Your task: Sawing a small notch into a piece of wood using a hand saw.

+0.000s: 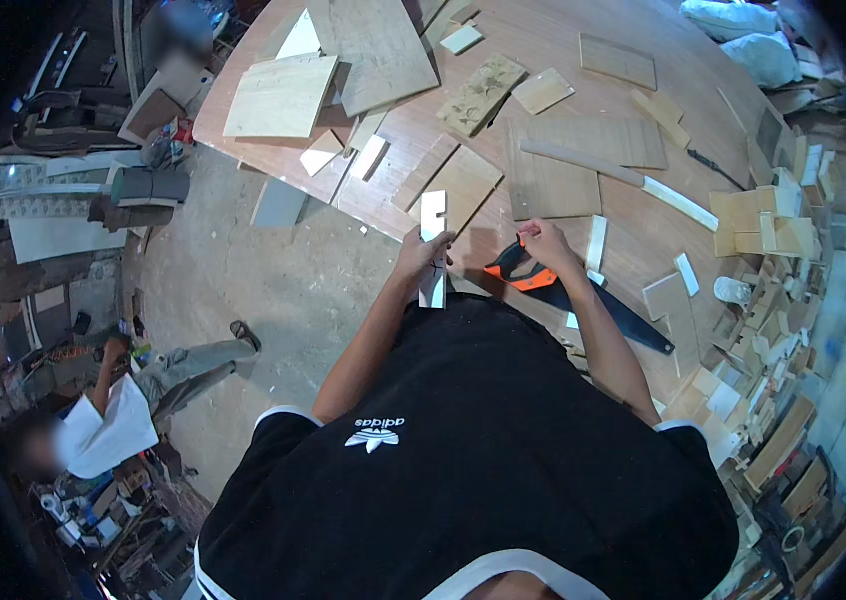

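In my left hand (415, 258) is a narrow white strip of board (433, 212), held upright near the table's front edge. It has a small notch in its side near the far end and a dark pencil mark lower down. To its right, my right hand (545, 245) has its fingers curled at the top of the orange and black handle of a handsaw (533, 276). The dark blade points toward the near right and passes partly under my right forearm. Cut boards (468, 178) lie on the table just beyond both hands.
The wooden table (383, 185) carries plywood panels (373, 50), a long wooden strip (583, 163), a dark slim tool (716, 168) and a clear cup (732, 291). Offcuts (768, 320) pile up at the right. Another person (123, 420) is at the left, beyond the bare floor.
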A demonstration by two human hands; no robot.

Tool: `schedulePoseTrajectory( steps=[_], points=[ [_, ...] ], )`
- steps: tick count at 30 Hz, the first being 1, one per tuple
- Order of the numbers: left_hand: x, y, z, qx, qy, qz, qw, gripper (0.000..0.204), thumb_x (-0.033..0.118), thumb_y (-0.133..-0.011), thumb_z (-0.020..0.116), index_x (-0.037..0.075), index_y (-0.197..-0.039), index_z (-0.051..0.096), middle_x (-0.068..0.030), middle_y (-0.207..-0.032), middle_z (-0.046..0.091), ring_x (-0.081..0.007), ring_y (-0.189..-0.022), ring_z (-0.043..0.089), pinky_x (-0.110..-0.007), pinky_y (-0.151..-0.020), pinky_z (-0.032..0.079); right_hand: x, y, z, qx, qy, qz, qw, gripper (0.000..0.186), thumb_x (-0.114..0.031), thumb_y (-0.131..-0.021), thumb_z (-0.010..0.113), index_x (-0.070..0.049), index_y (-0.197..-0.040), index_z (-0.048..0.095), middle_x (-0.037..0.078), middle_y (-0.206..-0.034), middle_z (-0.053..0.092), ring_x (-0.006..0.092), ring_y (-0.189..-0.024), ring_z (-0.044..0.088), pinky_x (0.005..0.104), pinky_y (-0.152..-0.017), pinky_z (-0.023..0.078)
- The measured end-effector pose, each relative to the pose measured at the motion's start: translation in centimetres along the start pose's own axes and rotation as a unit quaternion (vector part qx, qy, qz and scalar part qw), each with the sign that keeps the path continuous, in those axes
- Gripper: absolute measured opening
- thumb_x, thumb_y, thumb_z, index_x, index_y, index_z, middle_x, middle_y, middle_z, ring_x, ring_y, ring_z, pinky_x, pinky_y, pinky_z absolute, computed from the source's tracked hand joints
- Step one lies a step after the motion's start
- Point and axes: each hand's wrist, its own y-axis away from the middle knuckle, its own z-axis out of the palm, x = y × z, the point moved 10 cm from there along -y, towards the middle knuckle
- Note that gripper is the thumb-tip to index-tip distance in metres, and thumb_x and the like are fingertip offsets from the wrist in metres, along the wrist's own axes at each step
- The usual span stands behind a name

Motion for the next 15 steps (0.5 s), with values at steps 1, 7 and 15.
schedulePoseTrajectory(
  steps=[1,7,15],
  points=[
    [0.5,-0.6,-0.7,-0.002,-0.007,0.017,1.000,0.028,0.019,-0.080,0.069,0.000,-0.092,0.053,-0.0075,-0.070,0.057,-0.0174,-0.052,0.058,-0.031,-0.046,0.048,0.0,-0.4,0.6,-0.015,-0.017,0.026,0.999,0.020,-0.011,-0.081,0.060,-0.002,-0.098,0.064,0.008,-0.085,0.066,0.0151,-0.078,0.062,0.0290,-0.071,0.050],
    [3.9,-5.4,-6.3,-0.042,-0.055,0.012,0.998,0.032,0.022,-0.080,0.069,-0.001,-0.096,0.053,-0.0101,-0.076,0.059,-0.0198,-0.057,0.061,-0.033,-0.049,0.049,-2.2,-4.1,3.3,0.007,-0.050,0.052,0.997,0.023,-0.018,-0.082,0.058,-0.004,-0.099,0.064,0.007,-0.083,0.065,0.0157,-0.073,0.062,0.0288,-0.061,0.049],
    [9.9,-13.2,-18.5,0.000,-0.094,0.076,0.993,0.031,0.022,-0.078,0.069,0.000,-0.094,0.055,-0.0086,-0.074,0.059,-0.0175,-0.055,0.059,-0.032,-0.046,0.049,-7.6,-11.0,6.0,0.087,-0.007,0.040,0.995,0.038,-0.021,-0.074,0.063,-0.003,-0.107,0.058,0.011,-0.091,0.063,0.0240,-0.084,0.062,0.0369,-0.068,0.051]
  ],
)
